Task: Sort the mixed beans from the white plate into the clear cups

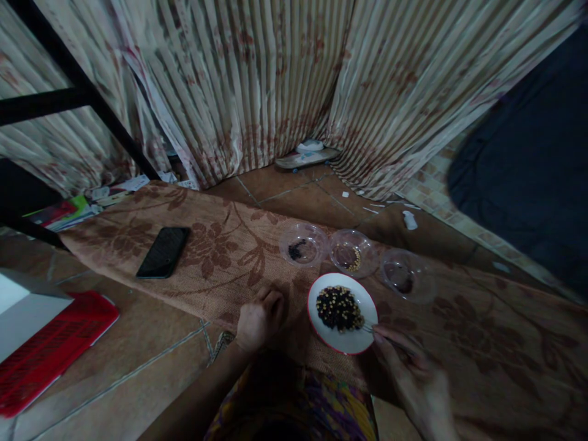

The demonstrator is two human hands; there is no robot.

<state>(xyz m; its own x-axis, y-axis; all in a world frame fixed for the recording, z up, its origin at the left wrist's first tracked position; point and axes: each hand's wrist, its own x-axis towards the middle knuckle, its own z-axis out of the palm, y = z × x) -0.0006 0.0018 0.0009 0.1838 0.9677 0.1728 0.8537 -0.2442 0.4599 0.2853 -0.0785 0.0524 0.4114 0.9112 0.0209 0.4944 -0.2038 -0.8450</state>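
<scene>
A white plate with a red rim (pixel 366 299) holds a heap of mixed black and yellow beans (pixel 339 308). My right hand (pixel 416 373) grips what looks like a thin metal fork (pixel 367 327), its tips at the edge of the heap. Left of the plate, my left hand (pixel 260 318) rests on the cloth with its fingers curled in and nothing visible in them. Beyond the plate stand three clear plastic bowls: the left bowl (pixel 315 248) has some black beans, the middle bowl (pixel 342 242) some yellow ones, and the right bowl (pixel 399 263) a few dark ones.
A brown flowered cloth (pixel 220 245) covers the long, low table. On its left part lies a black phone (pixel 163 252). Striped curtains (pixel 257 86) hang behind, with a skateboard (pixel 305 159) on the tiled floor below. A red basket (pixel 59 343) sits at lower left.
</scene>
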